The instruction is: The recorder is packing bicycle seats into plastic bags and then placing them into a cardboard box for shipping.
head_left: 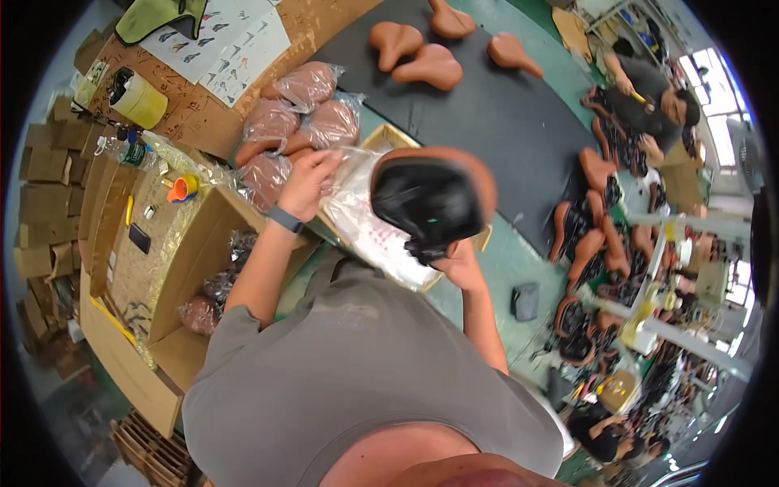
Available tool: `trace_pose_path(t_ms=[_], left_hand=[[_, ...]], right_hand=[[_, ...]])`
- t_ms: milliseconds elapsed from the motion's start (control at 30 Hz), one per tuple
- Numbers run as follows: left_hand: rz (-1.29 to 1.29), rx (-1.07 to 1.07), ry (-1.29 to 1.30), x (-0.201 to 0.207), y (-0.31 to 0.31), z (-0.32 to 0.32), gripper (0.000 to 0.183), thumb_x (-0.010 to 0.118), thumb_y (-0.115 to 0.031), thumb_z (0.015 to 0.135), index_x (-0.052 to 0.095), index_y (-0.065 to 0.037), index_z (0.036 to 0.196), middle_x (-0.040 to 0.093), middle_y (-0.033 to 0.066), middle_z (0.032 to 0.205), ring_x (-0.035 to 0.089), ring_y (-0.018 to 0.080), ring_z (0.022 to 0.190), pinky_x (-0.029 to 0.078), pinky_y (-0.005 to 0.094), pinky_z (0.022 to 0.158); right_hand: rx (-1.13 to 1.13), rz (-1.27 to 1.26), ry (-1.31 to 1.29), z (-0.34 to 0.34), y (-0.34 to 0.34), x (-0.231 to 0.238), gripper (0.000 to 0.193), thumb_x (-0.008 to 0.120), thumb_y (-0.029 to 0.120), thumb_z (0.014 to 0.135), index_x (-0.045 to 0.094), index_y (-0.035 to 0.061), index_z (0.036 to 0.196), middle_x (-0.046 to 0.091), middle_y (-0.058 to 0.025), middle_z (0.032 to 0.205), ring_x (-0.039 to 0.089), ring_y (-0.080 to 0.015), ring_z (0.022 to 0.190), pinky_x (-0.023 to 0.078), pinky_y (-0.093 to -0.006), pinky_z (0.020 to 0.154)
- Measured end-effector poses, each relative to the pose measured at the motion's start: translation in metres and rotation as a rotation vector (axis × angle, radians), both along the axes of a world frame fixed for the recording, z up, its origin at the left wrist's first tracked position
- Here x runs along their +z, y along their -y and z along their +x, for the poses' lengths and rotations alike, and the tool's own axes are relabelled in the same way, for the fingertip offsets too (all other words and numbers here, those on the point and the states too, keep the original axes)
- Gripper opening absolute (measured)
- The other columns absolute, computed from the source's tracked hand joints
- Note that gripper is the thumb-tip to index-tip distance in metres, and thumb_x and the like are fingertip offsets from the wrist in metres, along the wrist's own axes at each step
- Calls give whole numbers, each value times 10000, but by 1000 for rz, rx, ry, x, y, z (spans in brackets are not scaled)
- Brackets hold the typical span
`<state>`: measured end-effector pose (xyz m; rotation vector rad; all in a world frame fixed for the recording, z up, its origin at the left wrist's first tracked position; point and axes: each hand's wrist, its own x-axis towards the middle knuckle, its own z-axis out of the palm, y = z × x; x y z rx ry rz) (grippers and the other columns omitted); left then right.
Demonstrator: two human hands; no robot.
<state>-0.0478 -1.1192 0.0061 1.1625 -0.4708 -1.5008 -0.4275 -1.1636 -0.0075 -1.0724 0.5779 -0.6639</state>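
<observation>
A bicycle saddle, brown at the edge with a black underside turned up, is held in front of me. My right hand grips it at its near, narrow end. My left hand, with a dark band at the wrist, pinches the edge of a clear plastic bag left of the saddle. Under both hands stands a carton with a stack of clear bags in it. Several bagged brown saddles lie just beyond my left hand.
Several bare brown saddles lie on the black mat ahead. At left are an open cardboard box, a tape roll and a yellow container. A co-worker works at far right near piled saddles.
</observation>
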Motion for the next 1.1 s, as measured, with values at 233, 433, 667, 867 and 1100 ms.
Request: trace_pose_path(t_ms=[233,433,667,867,1100], left_hand=[[-670,-134,726,82,90,14,143,775,3,944,808,18,1082,723,134,923,703,290,861,562,375,812],[-181,651,1021,-24,78,141,142,713,-18,1059,777,73,1148,728,92,1011,688,194,943,537,316,846],[114,740,1059,-80,10,125,397,717,-88,1064,659,42,1435,619,186,1444,650,302,1287,545,418,1064],[-50,407,1626,-85,25,35,532,763,-192,1012,627,11,1483,572,224,1595,563,459,1437,428,535,1218],[-471,-671,1137,-177,45,-185,187,747,-276,1034,796,-96,1035,791,180,952,771,393,850,609,462,757]], right_hand=[[411,674,-167,147,179,-64,700,778,406,1022,518,47,1565,784,-187,1110,786,-298,919,641,-420,756],[-450,-31,-696,271,409,-191,1443,910,531,890,-122,-11,1741,596,-268,1481,737,-355,1043,659,-488,845],[-650,337,-1167,362,485,-228,1593,969,401,799,-316,212,1722,547,-301,1599,688,-463,1295,624,-583,1033],[-188,-311,-1621,131,410,-208,1352,841,226,838,-115,347,1786,684,-275,1426,726,-444,1258,603,-540,1062],[-489,76,-1556,-168,129,-229,1403,899,262,810,-102,361,1788,754,-261,1244,768,-438,1164,607,-545,1008]])
